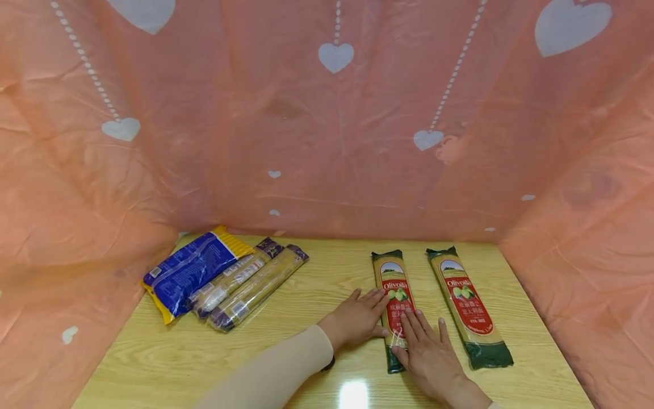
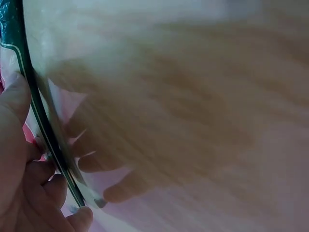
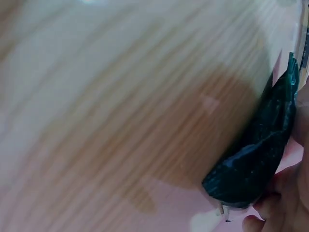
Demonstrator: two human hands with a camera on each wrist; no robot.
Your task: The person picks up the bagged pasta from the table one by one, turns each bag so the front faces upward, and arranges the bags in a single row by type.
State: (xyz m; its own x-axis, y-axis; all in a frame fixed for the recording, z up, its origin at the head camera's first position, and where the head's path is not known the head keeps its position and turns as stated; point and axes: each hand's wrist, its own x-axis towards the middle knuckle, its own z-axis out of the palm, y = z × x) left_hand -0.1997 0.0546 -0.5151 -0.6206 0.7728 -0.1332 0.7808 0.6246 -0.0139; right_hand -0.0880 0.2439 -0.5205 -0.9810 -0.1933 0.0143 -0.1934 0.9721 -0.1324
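A spaghetti pack [image 1: 392, 271] with a red Olivoila label and dark green ends lies lengthwise on the table. My left hand [image 1: 355, 318] touches its left side, fingers extended and thumb near the lower part of the label. Across the lower right of the pack, my right hand [image 1: 431, 359] rests with its fingers fairly straight, covering part of the label. The left wrist view has the left fingers [image 2: 55, 188] along the pack's green edge [image 2: 46, 128]. In the right wrist view, the crinkled dark green end [image 3: 253, 159] lies beside the right fingers.
A matching spaghetti pack [image 1: 467, 304] lies to the right, slightly slanted. At the left of the wooden table [image 1: 327, 267] are a blue and yellow packet [image 1: 191, 272] and two clear pasta packs with purple ends, the nearer pack [image 1: 260, 287] lying diagonally. A pink heart-patterned curtain [image 1: 286, 142] surrounds the table.
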